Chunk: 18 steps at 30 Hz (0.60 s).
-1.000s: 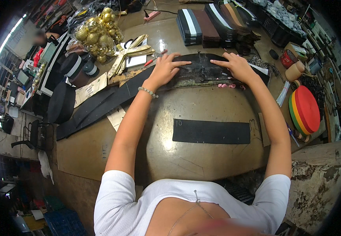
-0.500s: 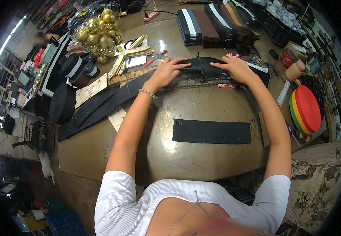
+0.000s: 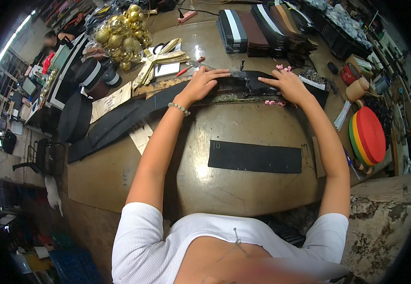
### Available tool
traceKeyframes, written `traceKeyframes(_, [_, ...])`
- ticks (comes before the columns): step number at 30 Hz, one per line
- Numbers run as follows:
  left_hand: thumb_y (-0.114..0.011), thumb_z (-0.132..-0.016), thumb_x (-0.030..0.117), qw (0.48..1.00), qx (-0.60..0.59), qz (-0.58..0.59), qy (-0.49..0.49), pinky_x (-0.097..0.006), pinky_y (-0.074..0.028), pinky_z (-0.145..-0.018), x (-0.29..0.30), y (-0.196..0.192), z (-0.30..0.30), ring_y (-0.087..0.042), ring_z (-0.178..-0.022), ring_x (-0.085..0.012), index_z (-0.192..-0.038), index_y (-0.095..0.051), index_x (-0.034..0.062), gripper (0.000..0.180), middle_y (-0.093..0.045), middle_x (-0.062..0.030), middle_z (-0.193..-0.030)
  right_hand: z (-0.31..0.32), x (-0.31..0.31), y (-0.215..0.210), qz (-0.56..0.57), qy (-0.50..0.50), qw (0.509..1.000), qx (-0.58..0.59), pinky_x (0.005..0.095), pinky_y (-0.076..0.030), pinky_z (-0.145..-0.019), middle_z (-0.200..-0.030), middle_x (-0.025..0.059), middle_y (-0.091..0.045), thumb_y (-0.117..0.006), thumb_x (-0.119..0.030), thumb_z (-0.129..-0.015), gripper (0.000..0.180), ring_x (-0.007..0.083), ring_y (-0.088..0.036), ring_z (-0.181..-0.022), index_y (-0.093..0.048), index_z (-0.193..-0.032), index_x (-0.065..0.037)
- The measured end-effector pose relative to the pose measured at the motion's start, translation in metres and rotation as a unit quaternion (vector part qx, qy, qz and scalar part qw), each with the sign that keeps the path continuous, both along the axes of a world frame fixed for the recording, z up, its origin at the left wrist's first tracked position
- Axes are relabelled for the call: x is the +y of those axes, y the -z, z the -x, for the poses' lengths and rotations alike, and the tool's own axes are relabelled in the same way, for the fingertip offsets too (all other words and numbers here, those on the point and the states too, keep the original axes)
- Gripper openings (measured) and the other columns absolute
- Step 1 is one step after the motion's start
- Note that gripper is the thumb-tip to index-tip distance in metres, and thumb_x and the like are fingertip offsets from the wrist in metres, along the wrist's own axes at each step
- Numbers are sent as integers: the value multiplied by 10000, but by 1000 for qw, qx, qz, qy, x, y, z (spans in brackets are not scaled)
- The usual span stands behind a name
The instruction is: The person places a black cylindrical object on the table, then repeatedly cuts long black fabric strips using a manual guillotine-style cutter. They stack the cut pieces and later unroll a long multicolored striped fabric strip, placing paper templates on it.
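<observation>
A: Pressing down on a long black strap (image 3: 236, 85) at the far side of the bench (image 3: 243, 189), both hands lie flat. What sits to the left?

B: At far left, black rolls (image 3: 75, 116) and a bag of gold balls (image 3: 120, 28). The strap's tail (image 3: 115, 125) runs down-left from there.

A: And the left hand (image 3: 201, 85)?

B: It rests palm-down on the strap, fingers (image 3: 217, 73) spread and stretched right. They are open and flat, not gripping. A bead bracelet (image 3: 179, 109) circles the wrist.

A: Has anything changed in the last second?

B: Slightly. The left fingers reached further right along the strap, and the two hands now sit a bit closer. The strap itself lies where it was. I judge this as smoothing or lining up the layers rather than lifting them.

A: The right hand (image 3: 288, 85)?

B: Also flat on the strap, fingers pointing left, open. Nearer the person lies a separate black strip (image 3: 255, 158), untouched. At far right is a red, yellow and green disc (image 3: 369, 137).
</observation>
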<state>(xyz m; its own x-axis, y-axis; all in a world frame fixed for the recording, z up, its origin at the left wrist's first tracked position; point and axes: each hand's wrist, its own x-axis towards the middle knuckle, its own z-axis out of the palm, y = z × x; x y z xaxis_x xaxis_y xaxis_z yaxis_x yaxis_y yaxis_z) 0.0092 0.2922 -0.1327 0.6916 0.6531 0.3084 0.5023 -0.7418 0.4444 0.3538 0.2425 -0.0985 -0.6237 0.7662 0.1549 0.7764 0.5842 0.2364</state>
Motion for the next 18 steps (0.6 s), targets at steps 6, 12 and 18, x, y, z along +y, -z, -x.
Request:
traceKeyframes(6, [-474,-855,119,999,-31,14,10,-368,-372,-994,-9,-1,0,-466,-996,-258,-1331,-613,209,504,-526,86,-1453,2,-11,3,-4,11,1000,-27,380,-468,-879,-1138,55,-577,-603,17,-807,741,256,-584,-1012,-502,-1422,-383])
traceKeyframes(12, [-471,-881,159,1000,-13,24,-5,-391,-350,-993,-20,-1,5,-458,-1025,-272,-1393,-557,213,522,-602,-109,-1208,3,-30,5,-29,10,999,-29,398,-435,-921,-1141,58,-576,-621,30,-795,769,258,-563,-1076,-488,-1434,-375])
traceKeyframes(18, [-483,-899,208,999,-43,14,-20,-402,-367,-973,-18,8,6,-498,-1037,-295,-1356,-594,197,471,-635,-133,-1111,9,-44,1,-7,31,999,-37,424,-409,-965,-1164,78,-576,-640,-31,-816,679,273,-548,-1116,-527,-1408,-343])
